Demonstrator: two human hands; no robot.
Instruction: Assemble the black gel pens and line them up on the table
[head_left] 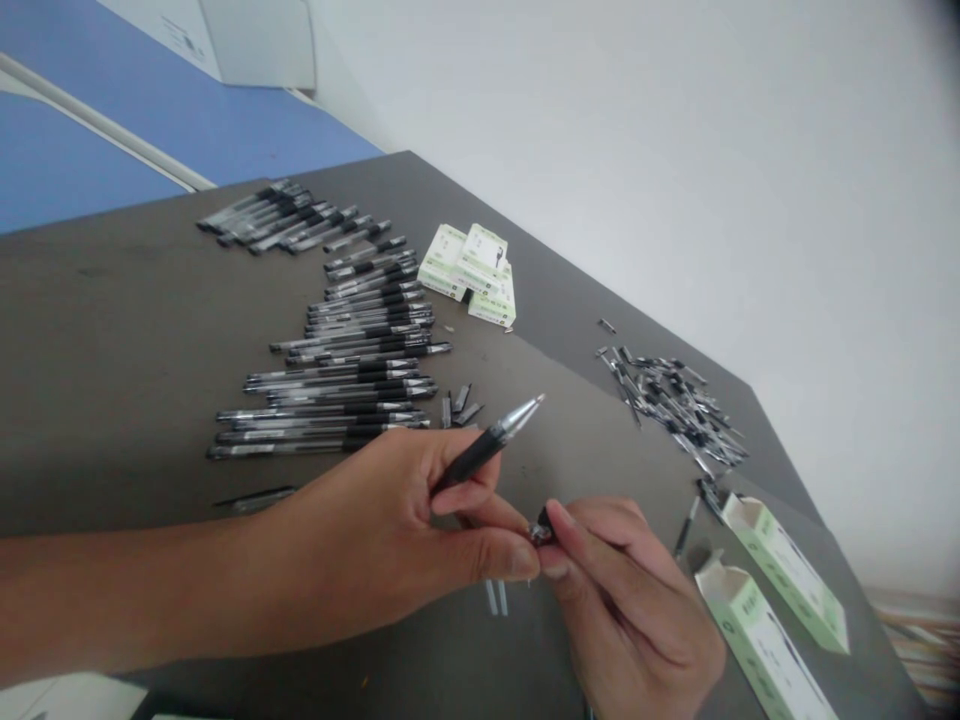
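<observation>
My left hand [397, 540] is closed around a pen [480, 455] with a black grip and silver cone, its tip pointing up and right. The left thumb and finger also pinch one side of a small black-and-clear piece [541, 528]. My right hand [637, 590] is closed on the other side of that piece, fingertips almost touching the left ones. Fingers hide most of the piece, so its kind is unclear. Two pale thin strips [496, 597] show below the left thumb. Behind the left hand, a row of similar pens [352, 380] lies on the dark table [135, 330].
Small green-and-white boxes [480, 262] are stacked beyond the pens. A heap of small black-and-clear parts [675, 400] lies at the right, with several more pieces [459, 405] by the left hand. Two open boxes [795, 575] rest near the right edge. A blue surface [180, 90] adjoins the table.
</observation>
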